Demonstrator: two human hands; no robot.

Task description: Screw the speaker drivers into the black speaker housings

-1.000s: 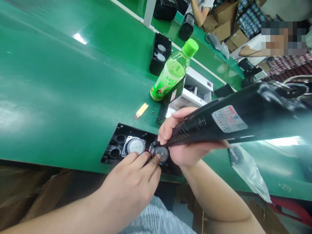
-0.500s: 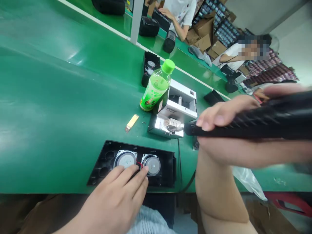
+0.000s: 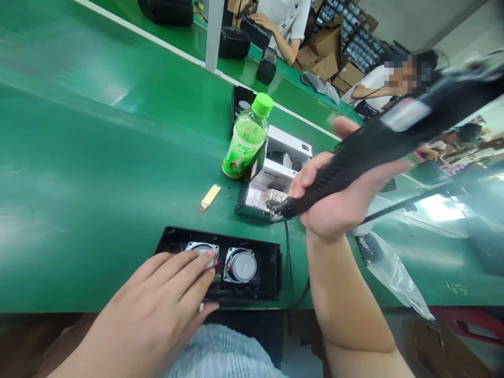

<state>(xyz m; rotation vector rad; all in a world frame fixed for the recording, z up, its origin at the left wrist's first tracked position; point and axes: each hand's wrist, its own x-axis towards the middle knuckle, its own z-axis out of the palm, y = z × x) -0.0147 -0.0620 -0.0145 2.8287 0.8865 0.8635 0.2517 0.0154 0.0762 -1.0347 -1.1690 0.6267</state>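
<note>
My right hand is wrapped round a black electric screwdriver, its tip end down at the screw pick-up of a white screw feeder. In front of me lies a black speaker box panel holding two round speakers. My left hand rests over the left speaker, fingers stretched out and touching it near a red wire. The right speaker shows uncovered. Whether a screw sits on the screwdriver's tip is too small to tell.
A green-capped drink bottle stands left of the feeder, with a yellow box cutter nearby. Another speaker box stands behind the bottle. Clear plastic bag lies at right. Co-workers sit across the green bench.
My left hand has slid left, uncovering the right speaker. My right hand has tilted the screwdriver, its back end now higher, and its tip has shifted left at the feeder.
</note>
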